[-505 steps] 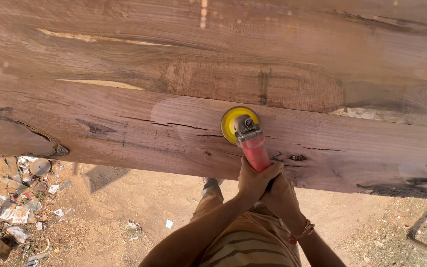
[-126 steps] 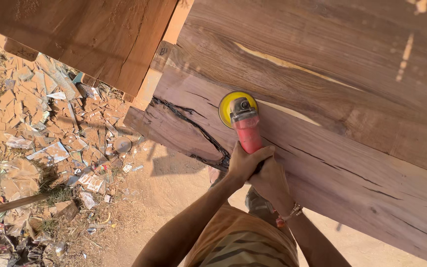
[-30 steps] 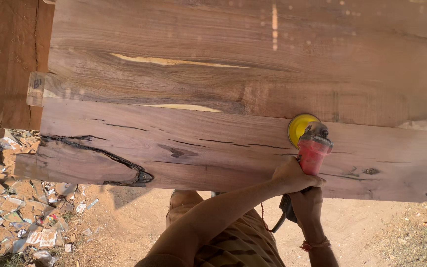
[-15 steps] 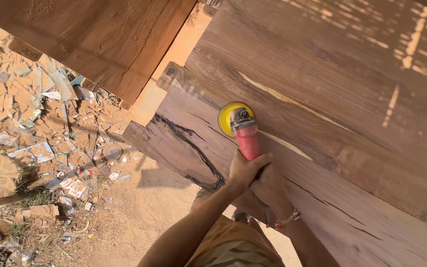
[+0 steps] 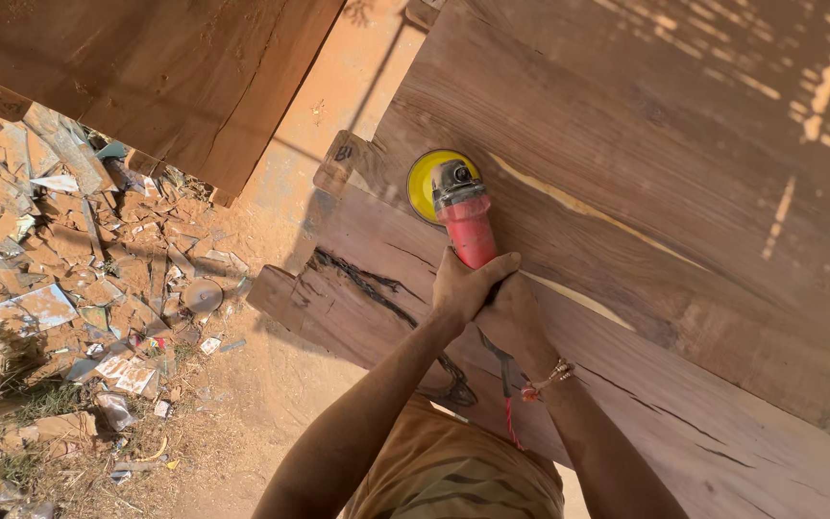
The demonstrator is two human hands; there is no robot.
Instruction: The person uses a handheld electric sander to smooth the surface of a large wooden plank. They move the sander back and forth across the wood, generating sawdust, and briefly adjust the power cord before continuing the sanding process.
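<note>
Slabs of rough timber (image 5: 684,221) are filling my view; near the lower slab's left end, the red angle grinder (image 5: 461,216) is pressing its yellow sanding disc (image 5: 422,183) flat. My left hand (image 5: 463,286) and right hand (image 5: 511,317) are both gripping its body.

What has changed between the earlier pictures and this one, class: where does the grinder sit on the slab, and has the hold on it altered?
The red grinder with its yellow disc swept right along the wooden slab a second ago, then came back to the cracked left end, where it now rests. Nothing was let go: the left hand and right hand keep the same grip on its body.
</note>
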